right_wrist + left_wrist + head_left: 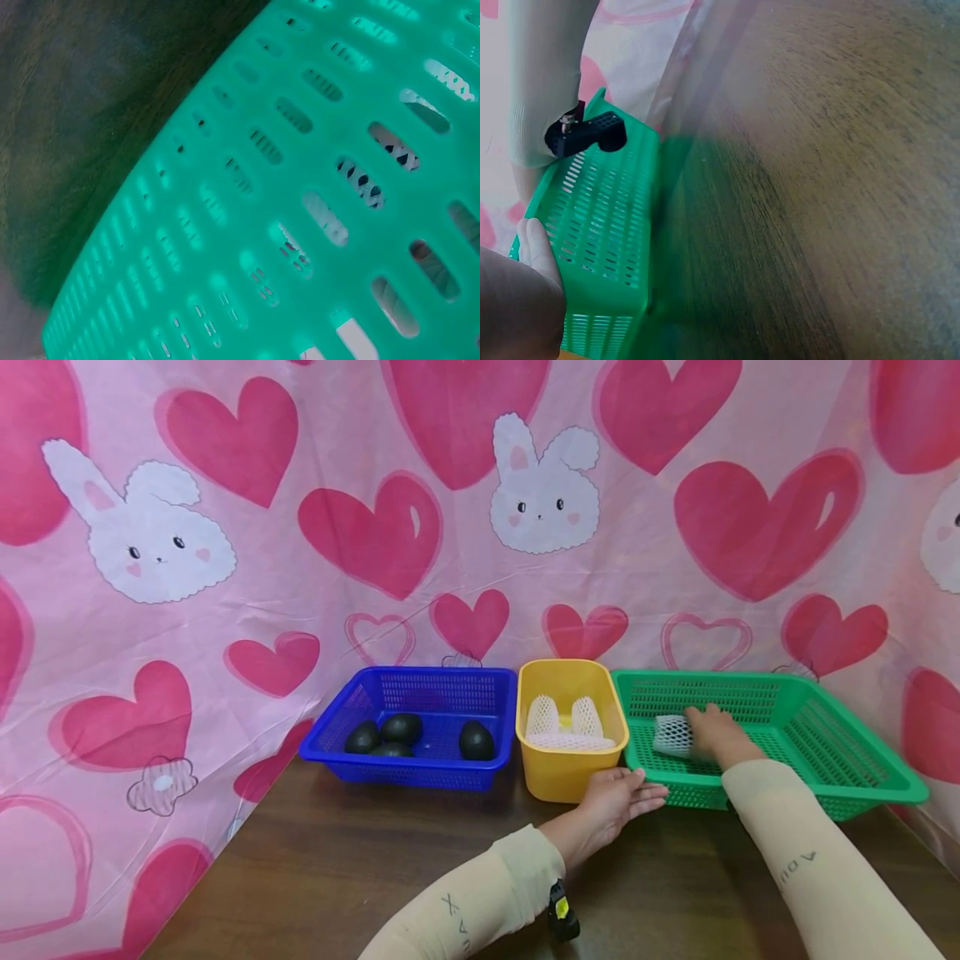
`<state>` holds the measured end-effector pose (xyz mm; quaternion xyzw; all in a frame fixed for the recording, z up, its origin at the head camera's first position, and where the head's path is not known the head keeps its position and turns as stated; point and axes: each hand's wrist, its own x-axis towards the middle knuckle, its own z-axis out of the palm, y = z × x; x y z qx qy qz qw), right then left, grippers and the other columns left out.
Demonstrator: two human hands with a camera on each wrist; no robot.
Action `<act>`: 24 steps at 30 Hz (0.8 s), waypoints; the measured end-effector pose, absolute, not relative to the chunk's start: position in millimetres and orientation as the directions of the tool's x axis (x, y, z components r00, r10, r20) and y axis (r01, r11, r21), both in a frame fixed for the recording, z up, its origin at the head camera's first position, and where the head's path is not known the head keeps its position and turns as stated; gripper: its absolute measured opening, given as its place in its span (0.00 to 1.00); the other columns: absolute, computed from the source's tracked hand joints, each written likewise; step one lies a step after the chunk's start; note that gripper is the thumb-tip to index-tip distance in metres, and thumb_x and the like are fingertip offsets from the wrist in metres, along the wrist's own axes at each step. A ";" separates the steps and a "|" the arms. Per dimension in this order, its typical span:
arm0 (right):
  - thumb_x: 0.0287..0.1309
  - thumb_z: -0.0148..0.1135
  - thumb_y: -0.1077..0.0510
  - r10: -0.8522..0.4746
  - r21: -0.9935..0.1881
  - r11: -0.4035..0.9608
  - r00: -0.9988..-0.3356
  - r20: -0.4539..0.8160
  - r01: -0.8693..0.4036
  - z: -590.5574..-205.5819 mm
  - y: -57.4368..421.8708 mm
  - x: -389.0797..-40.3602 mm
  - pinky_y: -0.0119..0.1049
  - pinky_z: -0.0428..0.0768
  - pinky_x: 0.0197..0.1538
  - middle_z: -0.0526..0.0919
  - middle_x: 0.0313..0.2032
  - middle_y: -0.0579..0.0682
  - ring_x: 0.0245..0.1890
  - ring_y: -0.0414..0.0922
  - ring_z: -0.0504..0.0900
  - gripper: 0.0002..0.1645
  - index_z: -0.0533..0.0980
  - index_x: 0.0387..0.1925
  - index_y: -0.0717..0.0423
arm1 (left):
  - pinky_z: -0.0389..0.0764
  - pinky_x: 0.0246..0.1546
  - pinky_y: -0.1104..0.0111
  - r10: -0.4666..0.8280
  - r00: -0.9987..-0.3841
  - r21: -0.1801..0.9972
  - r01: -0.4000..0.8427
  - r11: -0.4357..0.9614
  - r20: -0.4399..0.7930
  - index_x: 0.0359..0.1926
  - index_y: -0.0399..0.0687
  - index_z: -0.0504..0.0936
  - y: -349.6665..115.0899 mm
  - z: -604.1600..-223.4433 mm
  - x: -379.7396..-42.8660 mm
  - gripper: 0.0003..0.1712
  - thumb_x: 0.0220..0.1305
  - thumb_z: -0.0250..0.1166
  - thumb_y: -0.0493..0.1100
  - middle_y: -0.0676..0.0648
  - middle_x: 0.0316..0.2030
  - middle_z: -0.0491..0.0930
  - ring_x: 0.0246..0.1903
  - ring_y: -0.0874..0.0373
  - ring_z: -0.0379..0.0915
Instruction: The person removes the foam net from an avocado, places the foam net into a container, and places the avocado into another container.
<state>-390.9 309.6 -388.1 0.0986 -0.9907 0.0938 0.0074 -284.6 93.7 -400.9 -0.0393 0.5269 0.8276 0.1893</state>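
Inside the green basket (pixel 832 768), my right hand (pixel 720 735) grips one end of an avocado in a white foam net (pixel 672 736), low over the basket floor. Dark skin shows through the mesh; the fingertips are partly hidden. Through the slots in the right wrist view, bits of the foam net (pixel 361 182) appear. My left hand (pixel 618 797) rests against the green basket's front left corner with its fingers straight, just beside the yellow bin (pixel 558 777). In the left wrist view those fingers (pixel 541 251) lie along the green rim.
A blue basket (pixel 420 770) at the left holds several bare dark avocados (pixel 476 741). White and pinkish foam nets (pixel 586 718) stand and lie in the yellow bin between the baskets. All three containers stand on a brown wooden table (pixel 315 868) before a pink heart-patterned cloth (pixel 465 568).
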 end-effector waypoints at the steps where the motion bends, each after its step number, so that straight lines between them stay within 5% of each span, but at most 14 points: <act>1: 0.50 0.72 0.62 -0.194 -0.183 0.963 -0.981 0.031 -0.196 -388.0 309.7 -390.9 0.67 0.69 0.45 0.60 0.51 0.83 0.50 0.78 0.64 0.43 0.60 0.60 0.78 | 0.81 0.44 0.60 0.274 -0.925 0.857 -0.355 -0.373 -0.264 0.39 0.37 0.77 93.6 -401.3 -284.9 0.08 0.71 0.57 0.39 0.38 0.35 0.84 0.40 0.48 0.83; 24: 0.48 0.73 0.53 -0.181 -0.269 0.946 -0.983 0.029 -0.182 -372.5 312.9 -386.1 0.64 0.70 0.46 0.66 0.48 0.80 0.46 0.71 0.69 0.49 0.59 0.61 0.79 | 0.81 0.43 0.61 0.297 -0.922 0.871 -0.346 -0.350 -0.247 0.40 0.37 0.77 91.1 -404.0 -286.1 0.09 0.71 0.57 0.40 0.40 0.35 0.84 0.40 0.49 0.83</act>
